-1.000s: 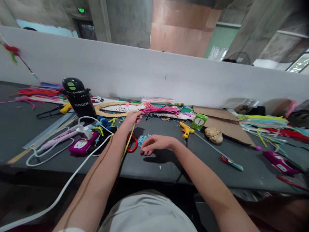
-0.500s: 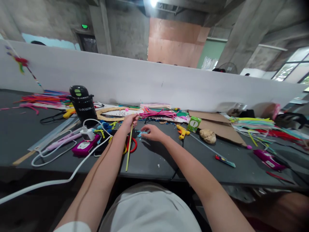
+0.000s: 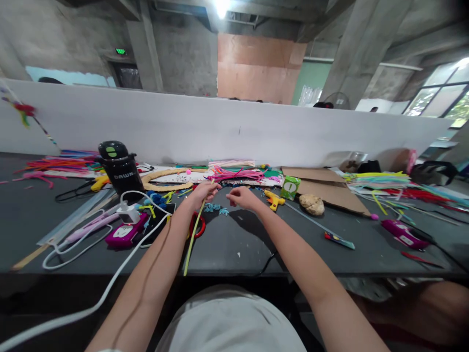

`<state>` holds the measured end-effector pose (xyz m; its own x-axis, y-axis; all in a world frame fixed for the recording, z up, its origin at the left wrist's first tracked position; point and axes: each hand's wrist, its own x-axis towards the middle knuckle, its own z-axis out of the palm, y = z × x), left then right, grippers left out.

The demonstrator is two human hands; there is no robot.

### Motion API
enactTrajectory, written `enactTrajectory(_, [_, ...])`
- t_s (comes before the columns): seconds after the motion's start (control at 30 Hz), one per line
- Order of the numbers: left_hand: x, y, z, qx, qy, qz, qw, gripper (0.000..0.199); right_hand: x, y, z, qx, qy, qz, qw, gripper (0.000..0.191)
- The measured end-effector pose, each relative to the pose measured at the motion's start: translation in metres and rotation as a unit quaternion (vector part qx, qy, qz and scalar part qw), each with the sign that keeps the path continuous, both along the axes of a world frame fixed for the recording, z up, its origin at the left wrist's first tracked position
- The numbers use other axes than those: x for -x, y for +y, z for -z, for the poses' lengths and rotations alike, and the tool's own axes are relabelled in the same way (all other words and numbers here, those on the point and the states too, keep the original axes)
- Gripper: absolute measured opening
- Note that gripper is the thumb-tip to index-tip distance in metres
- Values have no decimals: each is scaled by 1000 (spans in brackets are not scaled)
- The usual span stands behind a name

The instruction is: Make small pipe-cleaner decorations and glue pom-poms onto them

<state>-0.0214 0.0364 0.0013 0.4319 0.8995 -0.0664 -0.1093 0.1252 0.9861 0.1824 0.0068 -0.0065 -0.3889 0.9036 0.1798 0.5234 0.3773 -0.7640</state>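
My left hand (image 3: 204, 196) is closed around a thin yellow-green pipe cleaner (image 3: 191, 244), which slants down toward the table's front edge. To its right, my right hand (image 3: 242, 197) hovers with fingers curled and thumb near the index finger; whatever may be between them is too small to make out. Small curled blue pieces (image 3: 216, 209) lie on the dark table just below and between the hands. Partly behind the pipe cleaner and left forearm are scissors with a red handle (image 3: 200, 226).
A black bottle (image 3: 122, 171), white cable (image 3: 110, 281) and purple box (image 3: 124, 233) stand left. Pink pipe cleaners (image 3: 238, 173) lie behind the hands. On the right are a yellow glue gun (image 3: 274, 199), green box (image 3: 290, 187), beige lump (image 3: 311, 204) and cardboard (image 3: 330, 195).
My right hand has moved off the blue pieces, up and to the right, and its fingers have drawn together. My left hand still holds the pipe cleaner. The camera view has shifted slightly.
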Motion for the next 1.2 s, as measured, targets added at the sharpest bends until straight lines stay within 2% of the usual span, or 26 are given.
enactTrajectory(0.07, [-10,-8,-6,4,59,80,995,28,-19,-1,-5,55,42,25,997,33])
enactTrajectory(0.17, [-26,-19,-13,-5,129,174,976,33,-41,-6,-5,53,130,81,987,31])
enactTrajectory(0.27, [-40,-27,-12,-24,152,195,969,35,-50,-14,1,35,162,52,985,36])
enactTrajectory(0.37, [-50,-33,-5,-40,164,191,967,34,-50,-20,5,-30,131,17,991,36])
enactTrajectory(0.53, [-50,-38,3,-16,94,215,972,31,-44,-23,8,-118,94,16,988,27])
enactTrajectory(0.67, [-51,-36,0,19,65,202,977,25,-42,-30,4,-118,94,33,988,28])
enactTrajectory(0.83, [-66,-37,-5,65,19,198,978,21,-44,-37,-5,-101,113,66,986,32])
enactTrajectory(0.9, [-72,-38,-4,63,-7,197,978,20,-48,-33,-5,-119,132,94,979,34])
enactTrajectory(1.0, [-74,-39,1,59,-37,158,985,21,-58,-24,-2,-161,166,174,957,34])
enactTrajectory(1.1, [-69,-39,10,56,-37,124,990,22,-72,-14,2,-202,200,268,921,33])
enactTrajectory(1.2, [-61,-39,16,56,-32,122,990,24,-85,-7,6,-227,240,333,883,32])
